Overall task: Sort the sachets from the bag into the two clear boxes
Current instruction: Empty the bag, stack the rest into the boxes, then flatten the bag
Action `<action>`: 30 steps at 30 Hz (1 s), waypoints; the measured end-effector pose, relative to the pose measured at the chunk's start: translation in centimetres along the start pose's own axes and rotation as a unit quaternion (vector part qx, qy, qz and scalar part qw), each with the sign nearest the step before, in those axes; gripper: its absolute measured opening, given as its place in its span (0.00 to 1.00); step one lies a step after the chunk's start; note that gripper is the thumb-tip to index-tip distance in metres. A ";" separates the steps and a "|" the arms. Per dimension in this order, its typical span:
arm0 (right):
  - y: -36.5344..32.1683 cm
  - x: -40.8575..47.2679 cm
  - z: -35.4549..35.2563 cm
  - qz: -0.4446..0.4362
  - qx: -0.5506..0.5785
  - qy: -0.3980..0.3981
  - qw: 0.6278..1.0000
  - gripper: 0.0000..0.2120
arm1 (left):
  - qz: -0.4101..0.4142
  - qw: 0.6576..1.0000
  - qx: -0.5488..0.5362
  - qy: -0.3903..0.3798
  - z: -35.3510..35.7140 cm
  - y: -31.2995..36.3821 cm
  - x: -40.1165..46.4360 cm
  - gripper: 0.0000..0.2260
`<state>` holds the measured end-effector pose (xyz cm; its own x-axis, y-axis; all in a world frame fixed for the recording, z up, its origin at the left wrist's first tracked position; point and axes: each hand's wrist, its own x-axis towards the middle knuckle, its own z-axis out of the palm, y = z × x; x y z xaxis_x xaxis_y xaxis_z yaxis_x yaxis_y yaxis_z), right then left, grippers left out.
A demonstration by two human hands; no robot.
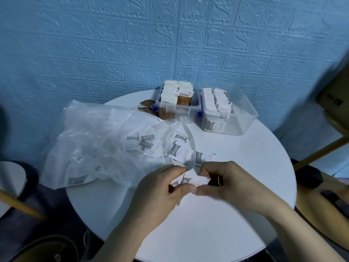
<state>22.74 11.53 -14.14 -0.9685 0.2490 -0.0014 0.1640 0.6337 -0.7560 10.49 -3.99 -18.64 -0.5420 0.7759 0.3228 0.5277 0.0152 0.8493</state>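
Both hands, left hand (162,188) and right hand (224,183), share a grip on what looks like several white sachets (190,179), which could fan apart and drop short of the white-sachet box (245,118) beyond.

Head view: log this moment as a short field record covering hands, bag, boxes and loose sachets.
left hand: gripping white sachets
right hand: gripping the same sachets
bag: clear plastic, lying left on the table, white sachets inside
left box: brown-and-white sachets, upright rows
right box: white sachets, partly filled
loose sachets: spilled at the bag mouth
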 end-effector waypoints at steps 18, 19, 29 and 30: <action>3.3 3.9 -1.9 0.131 -0.105 0.115 0.979 0.19 | 0.088 0.994 0.040 -0.058 0.2 0.6 -0.3 0.08; 3.3 3.6 -1.8 0.129 -0.074 0.122 0.981 0.18 | 0.092 0.993 0.050 -0.059 0.2 0.5 -0.2 0.08; 1.2 -1.9 0.2 -0.024 0.155 0.170 0.973 0.06 | 0.041 0.999 0.031 -0.007 0.7 -0.2 -0.4 0.24; 1.0 -2.2 0.6 -0.031 0.151 0.164 0.974 0.04 | 0.041 0.999 0.031 -0.006 0.7 -0.2 -0.3 0.24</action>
<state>24.95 11.18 -15.29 -0.8549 0.4688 0.2221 -0.0040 0.4222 -0.9065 11.06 -3.80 -19.19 -0.4876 0.7838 0.3845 0.6096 -0.0096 0.7926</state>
